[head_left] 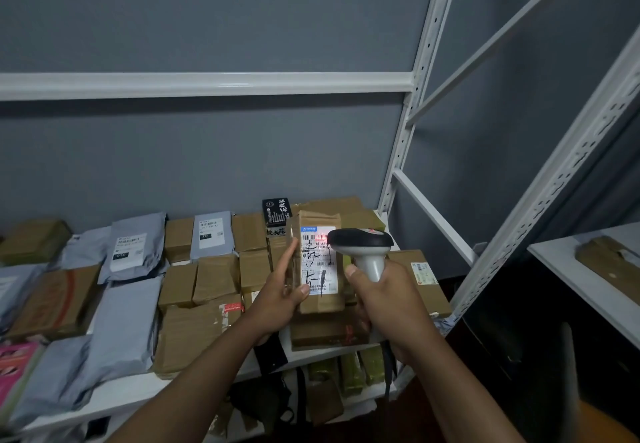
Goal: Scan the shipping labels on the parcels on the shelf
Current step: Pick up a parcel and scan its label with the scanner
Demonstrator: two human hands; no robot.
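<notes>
Left hand [282, 295] has the brown parcel [320, 264] up off the pile, standing it upright w/ the label side facing the camera. Thumb across the lower front edge, index finger stretched up the parcel's left side, rest of the fingers curled behind it, so a firm wrap-around hold from the left. White shipping label [319, 259] sits on the front face, just right of that thumb, black handwriting scrawled over it, barcode near the top.

Right hand [382, 298] is fisted round the handle of the barcode scanner [362, 246], thumb up along the grip. Scanner head, dark top & pale body, pokes left toward the label's upper right corner, very close to it, can't tell if touching. Red glow on the label right by the barcode at the scanner's nose. Cable drops from under the right hand.

Parcel sits between the two hands, above the right end of the white shelf [121, 396]. Shelf is packed w/ cardboard boxes [197, 335] & grey poly mailers [126, 330], several w/ labels up. Small black box [277, 212] stands at the back just behind the held parcel. Pink packet [15, 366] at far left. More parcels on the tier below. Grey wall behind, white slotted upright [417, 71] at right, another shelf w/ a brown package [609, 260] far right.
</notes>
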